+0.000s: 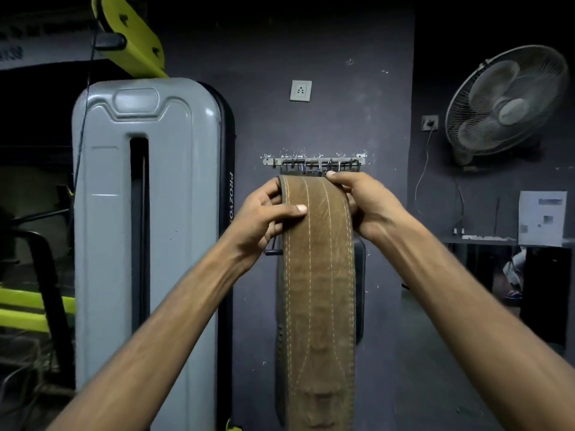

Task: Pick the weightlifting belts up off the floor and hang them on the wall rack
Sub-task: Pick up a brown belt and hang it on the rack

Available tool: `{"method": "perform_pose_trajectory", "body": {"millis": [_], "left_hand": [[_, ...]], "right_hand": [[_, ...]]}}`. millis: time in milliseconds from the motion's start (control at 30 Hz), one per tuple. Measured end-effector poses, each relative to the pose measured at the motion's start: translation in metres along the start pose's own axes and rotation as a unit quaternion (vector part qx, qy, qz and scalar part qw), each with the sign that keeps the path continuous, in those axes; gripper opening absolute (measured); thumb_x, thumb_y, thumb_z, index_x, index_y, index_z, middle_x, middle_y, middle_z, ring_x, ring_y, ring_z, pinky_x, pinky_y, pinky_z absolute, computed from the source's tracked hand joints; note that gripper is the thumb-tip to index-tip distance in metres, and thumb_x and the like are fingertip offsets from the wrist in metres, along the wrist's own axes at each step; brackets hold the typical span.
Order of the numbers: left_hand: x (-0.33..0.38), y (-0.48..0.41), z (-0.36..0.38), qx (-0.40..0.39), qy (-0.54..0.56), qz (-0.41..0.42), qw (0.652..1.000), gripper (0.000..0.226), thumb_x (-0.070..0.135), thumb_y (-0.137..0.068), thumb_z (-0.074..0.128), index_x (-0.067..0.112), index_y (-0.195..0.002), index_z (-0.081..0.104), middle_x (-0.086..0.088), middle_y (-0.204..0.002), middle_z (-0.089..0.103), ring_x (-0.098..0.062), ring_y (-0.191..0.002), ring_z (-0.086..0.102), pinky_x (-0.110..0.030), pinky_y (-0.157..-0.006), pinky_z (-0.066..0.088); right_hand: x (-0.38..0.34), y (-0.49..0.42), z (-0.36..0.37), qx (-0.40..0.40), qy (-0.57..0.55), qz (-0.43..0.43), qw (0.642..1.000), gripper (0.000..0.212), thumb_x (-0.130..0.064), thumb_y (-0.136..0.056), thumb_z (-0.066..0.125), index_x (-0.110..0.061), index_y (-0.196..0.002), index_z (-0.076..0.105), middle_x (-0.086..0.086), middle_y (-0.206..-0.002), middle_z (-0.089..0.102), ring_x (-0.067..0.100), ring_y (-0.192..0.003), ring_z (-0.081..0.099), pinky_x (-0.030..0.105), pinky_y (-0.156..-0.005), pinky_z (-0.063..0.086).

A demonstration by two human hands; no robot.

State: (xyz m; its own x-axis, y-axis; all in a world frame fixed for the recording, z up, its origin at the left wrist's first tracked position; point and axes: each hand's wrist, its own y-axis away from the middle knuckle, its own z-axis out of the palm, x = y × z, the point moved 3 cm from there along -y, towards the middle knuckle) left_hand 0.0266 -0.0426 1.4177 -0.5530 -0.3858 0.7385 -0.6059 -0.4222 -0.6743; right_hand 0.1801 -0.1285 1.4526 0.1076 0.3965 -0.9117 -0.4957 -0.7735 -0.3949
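One brown belt [317,275] hangs below the wall rack [313,163], top end just under its hooks. Two hands: left hand [264,216] and right hand [364,203], fingers grasping belt's top.

Dim, murky room; wide-angle edge distortion

Two bare forearms, bare hands [314,209], no sleeves visible

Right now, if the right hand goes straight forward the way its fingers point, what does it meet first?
Probably the wall rack. The right hand has its grip on the brown belt just under the rack's wire hooks, fingertips aimed up at them. Depth is unclear, so the gap cannot be judged.
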Motion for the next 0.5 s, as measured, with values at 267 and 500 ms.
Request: {"method": "perform_pose_trajectory", "body": {"millis": [267,500], "left_hand": [[-0.034,-0.024,-0.002,0.068,0.120,-0.162,0.977,0.040,0.051,-0.095,0.056,0.013,-0.102,0.068,0.001,-0.066,0.066,-0.010,-0.056,0.064,-0.022,-0.052,0.056],[-0.058,-0.072,-0.025,0.173,0.010,-0.111,0.978,0.021,0.025,-0.093,0.060,0.015,-0.102,0.075,-0.011,-0.095,0.079,-0.020,-0.080,0.074,-0.036,-0.082,0.059]], "right_hand": [[0.037,-0.006,-0.020,-0.030,0.049,-0.151,0.987,0.017,-0.011,-0.101,0.058,-0.011,-0.096,0.073,-0.005,-0.075,0.073,0.002,-0.065,0.066,0.014,-0.057,0.050],[0.080,-0.045,-0.028,-0.097,0.062,-0.103,0.988,0.007,-0.017,-0.078,0.065,-0.010,-0.078,0.064,0.007,-0.075,0.056,0.014,-0.062,0.051,0.023,-0.054,0.041]]}}
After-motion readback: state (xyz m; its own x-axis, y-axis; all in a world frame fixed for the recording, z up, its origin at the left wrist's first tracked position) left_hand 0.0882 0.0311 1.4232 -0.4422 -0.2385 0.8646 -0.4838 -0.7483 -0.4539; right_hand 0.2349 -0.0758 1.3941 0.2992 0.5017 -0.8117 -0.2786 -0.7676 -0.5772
